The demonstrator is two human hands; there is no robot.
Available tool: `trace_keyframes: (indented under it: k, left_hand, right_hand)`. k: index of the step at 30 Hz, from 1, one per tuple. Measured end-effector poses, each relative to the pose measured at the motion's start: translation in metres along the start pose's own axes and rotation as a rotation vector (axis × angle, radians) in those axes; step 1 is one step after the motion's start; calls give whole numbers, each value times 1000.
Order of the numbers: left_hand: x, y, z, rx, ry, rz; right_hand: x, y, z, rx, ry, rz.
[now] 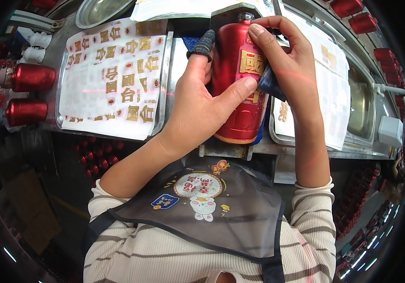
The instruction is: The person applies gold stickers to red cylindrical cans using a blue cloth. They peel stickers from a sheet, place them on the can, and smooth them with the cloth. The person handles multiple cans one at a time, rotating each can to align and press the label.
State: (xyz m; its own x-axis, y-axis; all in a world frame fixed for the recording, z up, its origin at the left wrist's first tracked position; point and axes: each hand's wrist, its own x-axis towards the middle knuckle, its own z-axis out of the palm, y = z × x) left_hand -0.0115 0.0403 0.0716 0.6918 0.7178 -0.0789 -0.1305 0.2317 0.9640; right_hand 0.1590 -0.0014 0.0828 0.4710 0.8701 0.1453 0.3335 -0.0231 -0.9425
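Note:
A glossy red bottle (233,61) with a short dark neck stands tilted in front of me, bearing gold characters (252,63) down its front. My left hand (200,96) is wrapped round its left side, thumb pressed on the lower front. A dark grey knitted sleeve (202,46) covers one of that hand's fingers. My right hand (289,59) bends over the bottle's upper right, a fingertip touching the shoulder beside the gold characters. Its curled fingers hold a dark blue cloth (272,85) against the bottle's side; part of the grip is hidden.
Left lies a tray (162,118) with a sheet of gold-character decals (127,75). More decal sheets (332,94) lie on the right, beside a metal basin (363,101). Two red bottles (32,78) stand at far left. A metal bowl (101,12) sits at the back.

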Motion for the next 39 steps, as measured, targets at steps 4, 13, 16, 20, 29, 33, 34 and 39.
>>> trace_keyframes:
  k: [4,13,16,20,29,33,34,39]
  left_hand:
    - [-1,1,0,18,-17,7]
    - [-5,3,-2,34,-38,-13]
    - [-3,0,-2,23,-22,32]
    - [8,-3,-2,-65,15,47]
    - [8,0,-2,13,35,5]
    - [12,-3,-7,-62,48,11]
    - [13,-1,-7,-61,47,5]
    - [12,3,-3,-36,60,29]
  right_hand:
    - [-1,-4,-1,62,-9,59]
    - [-5,-8,-1,75,-32,107]
    - [-4,-6,-4,131,-45,99]
    - [-4,0,-4,179,-31,26]
    - [-5,5,-4,205,-9,22]
    - [-23,-5,-6,183,64,53]
    - [-27,-3,-5,138,83,46]
    - [-31,-2,4,251,110,139]
